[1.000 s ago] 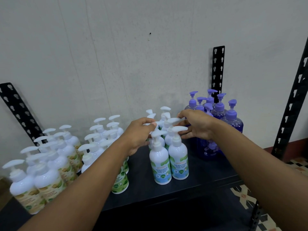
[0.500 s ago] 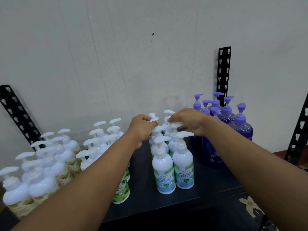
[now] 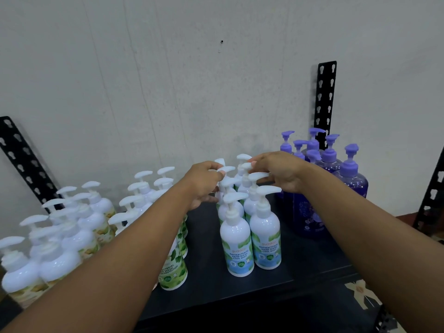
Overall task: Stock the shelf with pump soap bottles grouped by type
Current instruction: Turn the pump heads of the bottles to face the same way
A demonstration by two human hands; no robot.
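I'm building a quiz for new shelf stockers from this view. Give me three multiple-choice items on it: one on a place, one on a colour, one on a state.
1. Where do the purple bottles stand on the shelf?
A. far left
B. middle
C. far right

2. What colour are the cool mint bottles' pumps?
A. white
B. purple
C. black

3. How do the front two cool mint bottles stand?
A. tipped over
B. upright
C. stacked

Answers: 1 C, they cluster right of the right hand. 2 A, white nozzles. 3 B, bases flat on the shelf; the left hand reaches behind them.
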